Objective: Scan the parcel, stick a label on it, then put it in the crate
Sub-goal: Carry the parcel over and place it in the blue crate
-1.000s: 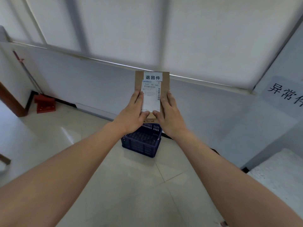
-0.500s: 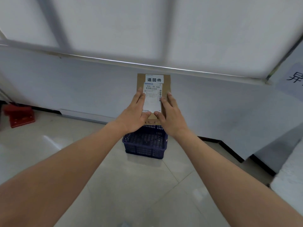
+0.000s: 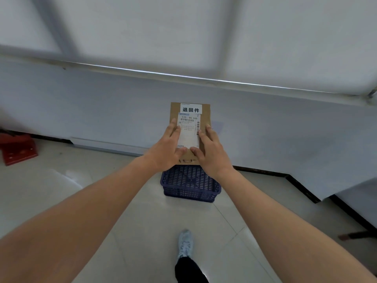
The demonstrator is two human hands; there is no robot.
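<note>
A flat brown cardboard parcel (image 3: 205, 115) is held out in front of me, above the far side of a dark blue slatted crate (image 3: 189, 185) on the floor. A white label with black characters (image 3: 191, 109) sits at the parcel's top, and a white shipping label with barcodes (image 3: 189, 127) lies below it. My left hand (image 3: 166, 151) grips the parcel's left edge. My right hand (image 3: 212, 152) grips its right edge. Both thumbs press on the lower front. The crate's visible inside holds nothing.
A pale wall with a dark skirting runs behind the crate. A red metal base (image 3: 17, 149) stands on the tiled floor at far left. My shoe and dark trouser leg (image 3: 185, 246) are on the tiles just short of the crate.
The view has tilted down and come closer to the crate. Both hands still hold the parcel, which now sits lower in view, and my foot has appeared on the floor.
</note>
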